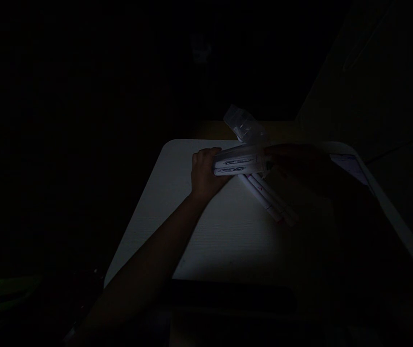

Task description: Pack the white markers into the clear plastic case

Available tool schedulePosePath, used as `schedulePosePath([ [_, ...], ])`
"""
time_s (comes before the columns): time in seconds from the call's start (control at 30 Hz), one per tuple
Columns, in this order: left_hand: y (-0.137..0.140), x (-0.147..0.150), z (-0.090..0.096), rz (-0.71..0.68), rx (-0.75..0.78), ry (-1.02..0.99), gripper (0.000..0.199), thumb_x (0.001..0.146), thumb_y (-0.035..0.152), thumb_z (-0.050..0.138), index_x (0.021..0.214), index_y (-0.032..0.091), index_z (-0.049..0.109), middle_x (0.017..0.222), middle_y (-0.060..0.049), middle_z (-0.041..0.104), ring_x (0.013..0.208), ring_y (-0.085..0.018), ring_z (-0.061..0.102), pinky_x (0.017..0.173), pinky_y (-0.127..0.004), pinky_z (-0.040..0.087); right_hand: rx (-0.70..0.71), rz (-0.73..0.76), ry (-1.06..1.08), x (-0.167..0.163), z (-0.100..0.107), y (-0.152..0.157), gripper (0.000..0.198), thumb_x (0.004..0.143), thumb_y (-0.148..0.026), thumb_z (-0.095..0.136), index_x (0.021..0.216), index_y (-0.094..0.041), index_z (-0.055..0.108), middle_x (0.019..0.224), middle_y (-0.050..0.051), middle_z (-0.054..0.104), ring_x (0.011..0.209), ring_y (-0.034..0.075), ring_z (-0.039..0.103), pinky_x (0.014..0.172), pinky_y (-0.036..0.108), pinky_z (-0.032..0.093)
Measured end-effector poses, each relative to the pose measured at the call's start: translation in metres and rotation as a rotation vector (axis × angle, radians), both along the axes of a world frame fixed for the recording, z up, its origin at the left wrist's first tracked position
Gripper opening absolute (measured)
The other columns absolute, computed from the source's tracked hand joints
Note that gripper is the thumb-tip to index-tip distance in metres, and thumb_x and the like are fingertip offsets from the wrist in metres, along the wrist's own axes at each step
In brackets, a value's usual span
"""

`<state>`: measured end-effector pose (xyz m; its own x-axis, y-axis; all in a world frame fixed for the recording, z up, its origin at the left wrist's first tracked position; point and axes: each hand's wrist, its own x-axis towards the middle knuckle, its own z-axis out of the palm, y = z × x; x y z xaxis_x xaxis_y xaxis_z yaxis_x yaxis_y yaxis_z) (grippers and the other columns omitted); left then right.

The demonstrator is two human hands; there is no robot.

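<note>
In dim light, my left hand is closed round the left end of a clear plastic bag of markers. The markers inside lie side by side, with dark printed labels towards me. A loose, crumpled plastic flap stands up from the bag's far side. My right hand is deep in shadow at the bag's right end, its fingers bent close to the plastic. What they grip is too dark to make out. Just below the bag, a few loose white markers with pinkish-red details lie slanting on the table.
A pale wood-grain table with rounded corners lies under my hands. A purplish flat thing rests near its right edge, partly hidden by my right arm. A dark strip runs along the near edge. Something green shows at lower left.
</note>
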<state>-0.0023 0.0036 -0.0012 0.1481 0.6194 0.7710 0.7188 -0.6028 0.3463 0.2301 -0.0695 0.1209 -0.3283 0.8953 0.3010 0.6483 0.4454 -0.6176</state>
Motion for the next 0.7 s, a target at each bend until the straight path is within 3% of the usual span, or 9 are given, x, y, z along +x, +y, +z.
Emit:
schedulePosePath([
  [0.23, 0.0004, 0.0001, -0.0008, 0.003, 0.021, -0.015, 0.076, 0.062, 0.070, 0.076, 0.117, 0.021, 0.054, 0.108, -0.009, 0.063, 0.100, -0.027, 0.054, 0.088, -0.040, 0.043, -0.009, -0.012, -0.081, -0.0045, 0.0020, -0.0039, 0.040, 0.091, -0.029, 0.042, 0.119, -0.017, 0.068, 0.096, 0.005, 0.070, 0.095, 0.015, 0.066, 0.088, 0.028, 0.053],
  [0.4, 0.0005, 0.0001, -0.0005, 0.009, -0.001, -0.007, 0.077, 0.062, 0.069, 0.077, 0.117, 0.021, 0.054, 0.109, -0.009, 0.062, 0.102, -0.027, 0.054, 0.090, -0.041, 0.043, 0.022, -0.087, -0.033, -0.0060, -0.0028, -0.0024, 0.039, 0.091, -0.029, 0.043, 0.119, -0.018, 0.068, 0.114, 0.006, 0.068, 0.104, 0.015, 0.066, 0.097, 0.029, 0.052],
  [0.7, -0.0011, 0.0004, 0.0002, 0.024, 0.007, -0.010, 0.075, 0.061, 0.068, 0.078, 0.116, 0.023, 0.054, 0.108, -0.009, 0.063, 0.101, -0.027, 0.055, 0.089, -0.040, 0.043, 0.032, -0.070, -0.058, -0.0068, 0.0001, -0.0037, 0.039, 0.092, -0.026, 0.043, 0.120, -0.018, 0.068, 0.114, 0.007, 0.069, 0.109, 0.018, 0.066, 0.101, 0.033, 0.052],
])
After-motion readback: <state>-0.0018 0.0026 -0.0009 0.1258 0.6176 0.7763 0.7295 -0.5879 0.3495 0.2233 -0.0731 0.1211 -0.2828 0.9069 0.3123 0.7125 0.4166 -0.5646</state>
